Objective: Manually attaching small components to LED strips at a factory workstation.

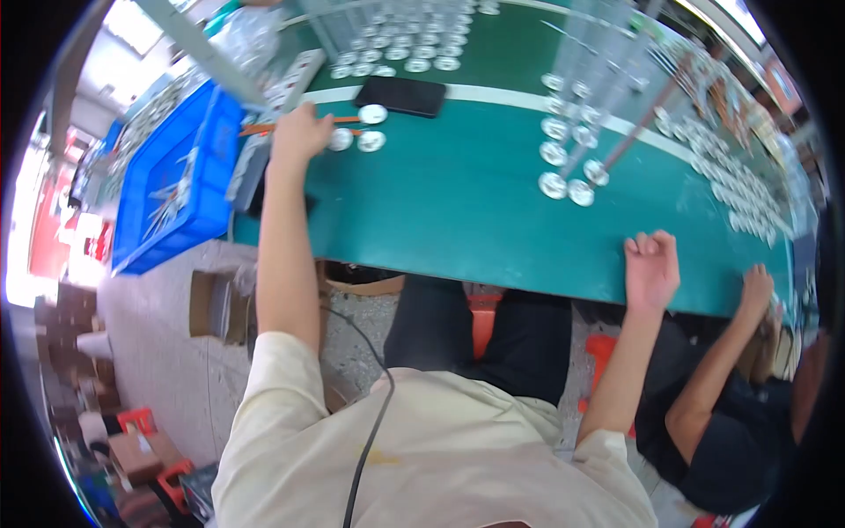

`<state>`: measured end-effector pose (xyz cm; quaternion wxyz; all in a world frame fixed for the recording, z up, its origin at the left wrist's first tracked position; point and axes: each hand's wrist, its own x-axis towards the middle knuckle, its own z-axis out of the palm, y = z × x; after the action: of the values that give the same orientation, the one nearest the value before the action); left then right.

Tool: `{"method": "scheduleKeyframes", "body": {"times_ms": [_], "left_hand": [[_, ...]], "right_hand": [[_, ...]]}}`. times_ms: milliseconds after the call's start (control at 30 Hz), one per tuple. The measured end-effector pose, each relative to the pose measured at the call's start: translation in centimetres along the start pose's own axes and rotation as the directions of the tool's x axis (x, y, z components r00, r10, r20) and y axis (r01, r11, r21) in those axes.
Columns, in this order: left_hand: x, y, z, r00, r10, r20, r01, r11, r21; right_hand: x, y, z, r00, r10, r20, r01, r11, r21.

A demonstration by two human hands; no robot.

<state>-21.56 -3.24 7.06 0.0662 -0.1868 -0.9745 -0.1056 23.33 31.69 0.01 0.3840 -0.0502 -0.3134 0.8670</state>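
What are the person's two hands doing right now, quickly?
Left hand: stretched out, touching a small round metal disc on the green table; grip cannot be told.
Right hand: loosely curled at the table's edge, holding nothing visible.

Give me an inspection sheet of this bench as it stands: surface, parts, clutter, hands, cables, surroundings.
Surface: green table with a pale stripe across it, bare in the middle.
Job's things: small round silver discs by the left hand; more discs in rows at the far edge and along the right.
Clutter: black flat device; clear tubes standing on round bases.
Grippers: left hand reaches to the discs; right hand rests curled at the near table edge, holding nothing visible.
Cables: black cable runs down the person's shirt.
Surroundings: blue bin at left; cardboard box on the floor; a co-worker's arm at right.
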Motion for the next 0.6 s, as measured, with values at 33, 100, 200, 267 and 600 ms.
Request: {"method": "scheduleKeyframes", "body": {"times_ms": [33, 100, 200, 267, 600], "left_hand": [[-0.5, -0.2, 0.9, 0.998, 0.022, -0.067, -0.021, 1.000, 0.014], [-0.8, -1.5, 2.8, 0.990, -0.011, -0.143, 0.018, 0.999, 0.048], [-1.0, -3.2, 4.5, 0.942, -0.078, -0.326, 0.065, 0.997, -0.049], [-0.8, -2.7, 5.3, 0.930, -0.120, -0.348, 0.104, 0.992, -0.065], [-2.7, -0.5, 5.2, 0.892, -0.316, -0.325, 0.152, 0.884, -0.441]], "right_hand": [[0.1, 0.2, 0.5, 1.000, 0.020, -0.022, -0.018, 0.998, 0.060], [0.5, 1.1, 1.1, 0.998, 0.041, -0.046, -0.033, 0.988, 0.153], [0.6, 1.1, 1.2, 0.999, 0.044, -0.026, -0.037, 0.971, 0.238], [0.4, 0.7, 0.7, 1.000, 0.003, -0.007, -0.001, 0.968, 0.249], [-0.2, 0.0, -0.2, 0.993, -0.044, 0.107, 0.033, 0.994, 0.105]]}}
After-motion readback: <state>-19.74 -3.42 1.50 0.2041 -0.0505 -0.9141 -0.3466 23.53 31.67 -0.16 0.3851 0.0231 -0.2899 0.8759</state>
